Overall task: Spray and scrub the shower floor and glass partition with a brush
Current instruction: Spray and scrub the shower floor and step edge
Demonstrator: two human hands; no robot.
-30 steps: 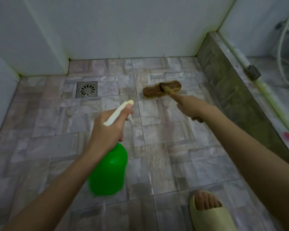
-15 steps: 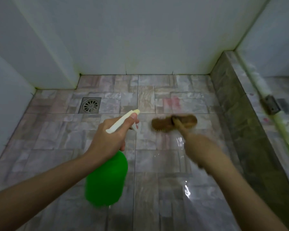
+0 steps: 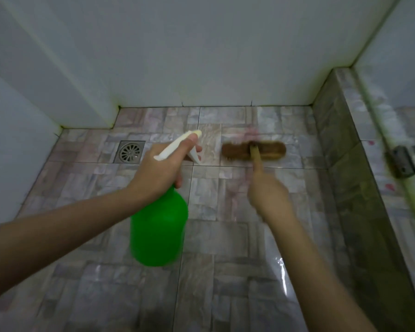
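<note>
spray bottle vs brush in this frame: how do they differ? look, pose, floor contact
Look: the spray bottle is green with a cream trigger head; the brush is brown with a tan handle.
Pose: the spray bottle hangs above the floor; the brush head lies on the tiles.
Hold: the left hand grips the spray bottle at its neck; the right hand grips the brush handle.
Shared: each is held in one hand.

The spray bottle (image 3: 158, 226) is bright green with a cream-white trigger head (image 3: 177, 146). The scrub brush (image 3: 253, 151) is brown with a tan wooden handle. The shower floor (image 3: 213, 248) has grey-pink marbled tiles in a block pattern, with a silver drain grate (image 3: 129, 152).
</note>
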